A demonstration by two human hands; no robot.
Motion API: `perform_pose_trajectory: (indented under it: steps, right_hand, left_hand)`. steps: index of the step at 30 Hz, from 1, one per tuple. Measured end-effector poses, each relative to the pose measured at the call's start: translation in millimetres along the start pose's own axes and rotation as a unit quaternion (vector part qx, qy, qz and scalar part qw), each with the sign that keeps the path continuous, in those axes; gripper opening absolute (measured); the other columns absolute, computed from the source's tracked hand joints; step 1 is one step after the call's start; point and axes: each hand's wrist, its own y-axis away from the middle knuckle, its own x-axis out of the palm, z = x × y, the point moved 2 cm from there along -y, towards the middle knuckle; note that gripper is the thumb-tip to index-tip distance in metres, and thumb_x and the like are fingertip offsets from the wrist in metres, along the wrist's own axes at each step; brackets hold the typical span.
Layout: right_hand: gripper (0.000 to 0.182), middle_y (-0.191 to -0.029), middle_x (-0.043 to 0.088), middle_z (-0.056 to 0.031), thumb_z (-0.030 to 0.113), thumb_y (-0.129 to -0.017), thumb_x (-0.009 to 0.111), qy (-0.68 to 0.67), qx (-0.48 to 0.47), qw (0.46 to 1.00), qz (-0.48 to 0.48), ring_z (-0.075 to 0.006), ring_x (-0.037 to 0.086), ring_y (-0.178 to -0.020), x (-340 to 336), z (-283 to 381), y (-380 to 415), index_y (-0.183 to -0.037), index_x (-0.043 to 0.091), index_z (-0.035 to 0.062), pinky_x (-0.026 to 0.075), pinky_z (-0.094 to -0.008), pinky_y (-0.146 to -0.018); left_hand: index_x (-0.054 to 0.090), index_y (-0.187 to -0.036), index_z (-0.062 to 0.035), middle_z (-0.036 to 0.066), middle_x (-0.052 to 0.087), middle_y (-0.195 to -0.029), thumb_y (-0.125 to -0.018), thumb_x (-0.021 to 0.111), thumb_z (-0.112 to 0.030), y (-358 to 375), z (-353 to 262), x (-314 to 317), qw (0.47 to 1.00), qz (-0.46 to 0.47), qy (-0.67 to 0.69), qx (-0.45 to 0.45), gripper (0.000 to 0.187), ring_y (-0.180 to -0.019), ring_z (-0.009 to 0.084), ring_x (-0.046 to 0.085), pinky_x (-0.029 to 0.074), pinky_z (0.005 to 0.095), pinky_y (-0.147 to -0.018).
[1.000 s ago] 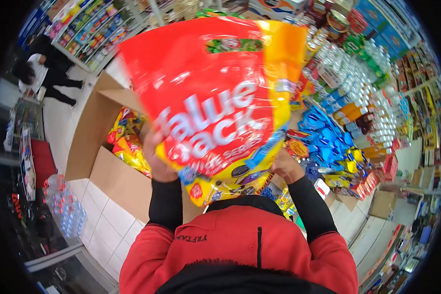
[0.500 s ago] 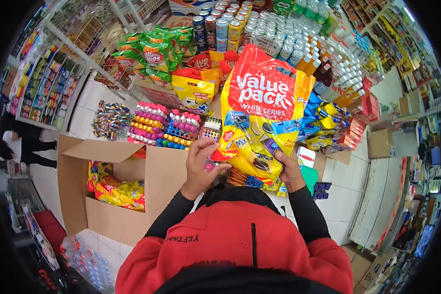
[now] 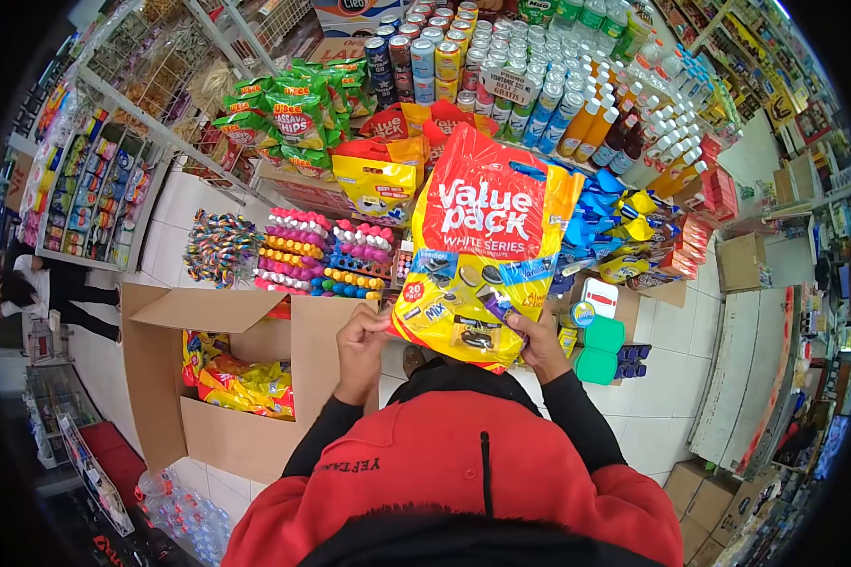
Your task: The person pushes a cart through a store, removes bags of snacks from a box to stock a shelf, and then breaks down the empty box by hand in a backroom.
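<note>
A large red and yellow Value Pack bag of biscuits (image 3: pixel 482 260) is held upright in front of my chest, its printed front facing me. My left hand (image 3: pixel 361 345) pinches the bag's lower left corner. My right hand (image 3: pixel 539 340) grips the lower right edge, with the thumb lying on the front. Behind the bag, part of the display is hidden. Similar yellow and red bags (image 3: pixel 378 180) stand just beyond it. At the left, an open cardboard box (image 3: pixel 232 430) holds several more yellow and red packs (image 3: pixel 246 383).
Green cassava chip bags (image 3: pixel 298 113), drink cans (image 3: pixel 425 71) and bottles (image 3: pixel 624 132) crowd the display ahead. Colourful small goods (image 3: pixel 298 246) sit left of the bag; green containers (image 3: pixel 600 350) are at right. Wrapped bottles (image 3: pixel 184 510) lie on the floor. A person (image 3: pixel 43 288) is at far left.
The biscuit bag has come lower and slightly left. My left hand, earlier with fingers spread beside the bag, now pinches its corner; my right hand keeps its hold.
</note>
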Motion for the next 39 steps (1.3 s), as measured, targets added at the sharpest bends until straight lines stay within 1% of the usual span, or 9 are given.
perform_pose_trajectory:
  steps: [6, 12, 14, 16, 17, 23, 30, 33, 39]
  right_hand:
    - [0.078, -0.116, 0.050, -0.0085, 0.000, -0.060, 0.074, 0.131, -0.007, 0.990, 0.046, -0.0202, 0.052, -0.107, 1.7, 25.2, -0.3, -0.125, 0.031, 0.0076, 0.044, -0.0344, -0.091]
    - [0.083, -0.114, 0.047, -0.0072, 0.004, -0.056, 0.081, 0.230, -0.092, 0.967, 0.066, -0.0167, 0.049, -0.108, 22.9, 11.2, 0.2, -0.121, 0.029, 0.0072, 0.042, -0.0323, -0.092]
    - [0.065, -0.111, 0.049, -0.0070, 0.012, -0.069, 0.075, 0.257, -0.138, 0.955, 0.062, -0.0162, 0.050, -0.104, 18.9, 3.6, -1.5, -0.118, 0.032, 0.0048, 0.043, -0.0313, -0.089]
    - [0.041, -0.107, 0.052, -0.0063, 0.027, -0.083, 0.062, 0.087, -0.150, 0.985, -0.004, -0.0155, 0.053, -0.100, 9.0, -5.8, -7.1, -0.111, 0.039, 0.0077, 0.045, -0.0293, -0.084]
    - [0.028, -0.103, 0.055, -0.0060, 0.032, -0.094, 0.043, 0.026, -0.158, 0.987, -0.021, -0.0141, 0.056, -0.095, 15.6, -4.7, -6.1, -0.107, 0.045, 0.0068, 0.047, -0.0283, -0.080]
    - [0.016, -0.095, 0.061, -0.0063, 0.014, -0.094, 0.041, -0.015, -0.159, 0.981, -0.106, -0.0138, 0.063, -0.080, 10.0, -13.3, -4.5, -0.104, 0.050, 0.0048, 0.052, -0.0251, -0.068]
    - [0.005, -0.082, 0.063, -0.0074, 0.001, -0.087, 0.048, 0.021, -0.125, 0.978, -0.166, -0.0113, 0.062, -0.067, 7.2, -8.2, -13.8, -0.087, 0.053, 0.0005, 0.051, -0.0229, -0.060]
    - [0.006, -0.083, 0.063, -0.0079, -0.003, -0.085, 0.049, -0.005, -0.106, 0.979, -0.173, -0.0123, 0.062, -0.068, 2.8, -18.3, -17.2, -0.086, 0.054, 0.0003, 0.052, -0.0236, -0.061]
    - [0.008, -0.088, 0.063, -0.0047, 0.002, -0.088, 0.047, 0.015, -0.138, 0.977, -0.165, -0.0104, 0.061, -0.074, 4.5, -18.9, -22.8, -0.090, 0.055, 0.0005, 0.051, -0.0232, -0.064]
  left_hand:
    - [0.058, -0.089, -0.0038, 0.009, 0.051, -0.094, -0.087, 0.046, -0.036, -25.4, -13.1, -9.6, 0.961, 0.006, 0.024, -0.275, 0.034, -0.111, 0.0174, 0.044, 0.033, 0.0354, -0.096]
    - [0.057, -0.088, -0.0023, 0.000, 0.061, -0.080, -0.086, 0.058, -0.009, -36.7, 22.5, 15.1, 0.980, -0.054, -0.056, -0.182, 0.007, -0.072, 0.0019, 0.053, 0.041, 0.0153, -0.064]
    - [0.056, -0.090, -0.0024, 0.001, 0.060, -0.083, -0.088, 0.055, -0.011, -36.7, 22.0, 15.2, 0.983, -0.070, -0.014, -0.172, 0.009, -0.075, 0.0030, 0.053, 0.043, 0.0187, -0.067]
    - [0.054, -0.094, -0.0026, 0.001, 0.060, -0.087, -0.089, 0.053, -0.013, -36.9, 25.6, 20.1, 0.981, -0.060, 0.045, -0.181, 0.011, -0.077, 0.0040, 0.054, 0.045, 0.0203, -0.068]
    - [0.053, -0.098, -0.0028, 0.002, 0.060, -0.090, -0.090, 0.051, -0.014, -38.6, 23.7, 24.7, 0.975, -0.049, 0.104, -0.189, 0.014, -0.078, 0.0051, 0.055, 0.046, 0.0219, -0.069]
    - [0.048, -0.098, -0.0055, 0.004, 0.059, -0.098, -0.093, 0.046, -0.023, -44.7, 1.6, 37.4, 0.936, -0.045, 0.229, -0.264, 0.018, -0.084, 0.0111, 0.059, 0.049, 0.0269, -0.075]
    - [0.044, -0.088, -0.0062, 0.004, 0.058, -0.092, -0.094, 0.045, -0.021, -31.6, -11.0, 46.3, 0.960, -0.018, 0.208, -0.186, 0.016, -0.080, 0.0080, 0.057, 0.047, 0.0242, -0.075]
    - [0.044, -0.085, -0.0054, 0.001, 0.053, -0.082, -0.095, 0.040, -0.016, -27.2, -21.3, 54.1, 0.994, -0.070, -0.003, -0.086, 0.015, -0.072, 0.0031, 0.045, 0.040, 0.0205, -0.067]
    - [0.043, -0.085, -0.0054, -0.001, 0.048, -0.078, -0.096, 0.037, -0.019, -16.1, -27.1, 60.3, 0.993, -0.089, -0.076, -0.013, 0.019, -0.072, 0.0032, 0.041, 0.037, 0.0201, -0.067]
